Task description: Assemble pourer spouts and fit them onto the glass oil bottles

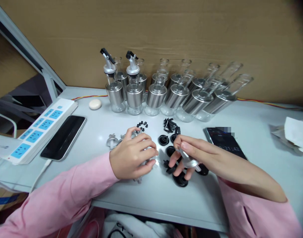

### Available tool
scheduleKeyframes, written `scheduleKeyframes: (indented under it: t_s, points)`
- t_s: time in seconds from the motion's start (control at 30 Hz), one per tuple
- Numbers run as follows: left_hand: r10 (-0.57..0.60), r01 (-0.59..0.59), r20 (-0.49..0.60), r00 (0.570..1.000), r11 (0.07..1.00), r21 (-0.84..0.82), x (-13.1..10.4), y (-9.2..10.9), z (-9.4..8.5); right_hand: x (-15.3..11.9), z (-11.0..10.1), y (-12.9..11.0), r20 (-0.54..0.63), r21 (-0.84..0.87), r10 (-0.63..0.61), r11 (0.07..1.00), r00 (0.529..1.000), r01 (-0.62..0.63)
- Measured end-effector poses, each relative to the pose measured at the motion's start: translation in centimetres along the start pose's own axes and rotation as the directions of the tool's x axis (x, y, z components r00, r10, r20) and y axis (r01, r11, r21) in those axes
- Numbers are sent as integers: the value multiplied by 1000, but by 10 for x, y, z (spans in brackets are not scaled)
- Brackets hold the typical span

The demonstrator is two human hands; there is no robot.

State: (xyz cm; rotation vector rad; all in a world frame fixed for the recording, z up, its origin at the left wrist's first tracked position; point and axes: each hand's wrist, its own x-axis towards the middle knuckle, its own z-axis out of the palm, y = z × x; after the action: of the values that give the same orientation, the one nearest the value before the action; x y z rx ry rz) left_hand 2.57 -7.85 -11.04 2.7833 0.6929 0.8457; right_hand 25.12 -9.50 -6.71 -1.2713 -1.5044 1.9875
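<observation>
Head view: the lit phone (222, 142) at right on the bench (146, 200) shows a timer-like readout ending in "21:42", its first digit partly hidden by the forearm or blur; a patch at its top is pixelated. The adapter (4, 145) at the end of the power strip (46, 124) bears a small mark too faint to read. The dark phone (64, 137) beside the strip shows no text.

The right hand (197, 148) comes in with its wrist bent, thumb and forefinger pinched on a silver spout (188, 161), which tilts down toward the right; the other fingers fan apart over the black stoppers (163, 140). The left hand (134, 155) lies palm down over the loose spouts (112, 141), fingers loosely curled and slightly parted; whether it grips anything cannot be told.

Just beyond the hands sit small black caps (142, 126) and black levers (169, 125). Behind stand rows of bottles (156, 96), the two front ones at left wearing pourers (133, 67) with black levers.
</observation>
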Motion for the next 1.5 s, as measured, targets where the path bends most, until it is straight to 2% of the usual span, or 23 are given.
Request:
scheduleKeyframes:
  t_s: [0.17, 0.4, 0.5, 0.67, 0.77, 0.87, 1.03, 1.27, 1.5]
  points:
    - [68, -68, -27, 997, 998, 15, 1, 1, 1, -2, 2, -1, 46, 112, -132, 986, 990, 126]
    - [103, -101, -45, 994, 993, 56, 4, 2, -6, 3, 5, 0, -23, 231, -259, 938, 966, 257]
    - [42, -35, -99, 994, 997, 73, 4, 2, -7, 7, 8, 0, -72, 297, -300, 904, 951, 308]
    - [-90, 102, -243, 966, 994, 40, 5, 2, -8, 11, 11, 0, -209, 250, -347, 885, 914, 392]
    - [-91, 103, -252, 963, 994, 33, 6, 2, -9, 13, 11, 1, -254, 208, -345, 893, 904, 400]
    - [-44, 51, -229, 972, 998, 25, 6, 2, -9, 15, 9, 2, -259, 190, -337, 901, 905, 390]
    - [-3, 11, -215, 977, 999, 35, 5, 3, -8, 18, 9, 1, -218, 231, -359, 884, 908, 405]
    - [55, -43, -149, 987, 995, 87, 2, -1, -9, 20, 9, 0, -235, 288, -320, 879, 918, 380]
    - [54, -43, -179, 982, 997, 69, 3, -2, -7, 19, 8, 1, -211, 358, -326, 851, 922, 383]
